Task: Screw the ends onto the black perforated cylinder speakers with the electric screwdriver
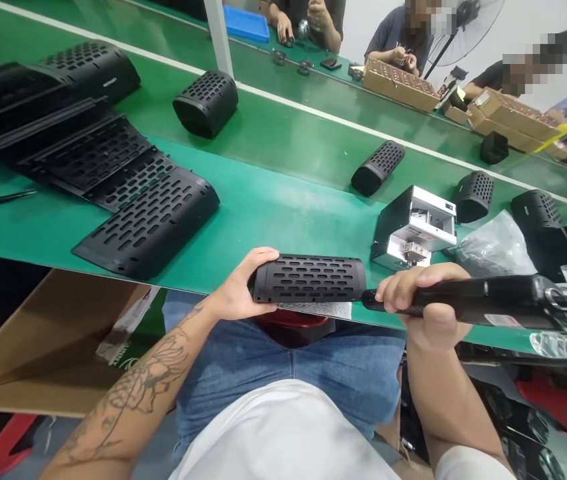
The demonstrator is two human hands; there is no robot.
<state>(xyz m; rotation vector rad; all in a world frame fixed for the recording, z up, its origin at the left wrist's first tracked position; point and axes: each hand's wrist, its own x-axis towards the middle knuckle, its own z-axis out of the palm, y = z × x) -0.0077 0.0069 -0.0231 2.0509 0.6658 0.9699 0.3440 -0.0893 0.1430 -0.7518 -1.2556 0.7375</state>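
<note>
My left hand (237, 288) is closed round the left end of a black perforated speaker housing (313, 279), which lies on its side at the table's front edge. In my right hand (428, 300) is a black electric screwdriver (483, 299), held level. Its tip end meets the housing's right end near the lower corner; the bit itself is too small to make out. Just behind my right hand stands a small black and white screw feeder (416, 227). Left of my left hand, a perforated black panel (151, 223) rests on the green mat.
More black panels (38, 120) are stacked at the left. Several finished-looking housings, one at the middle (378, 167), stand along the green line. A clear plastic bag (496, 243) sits right of the feeder. Co-workers sit across, behind cardboard trays (398, 85). A cardboard box (48, 340) is below left.
</note>
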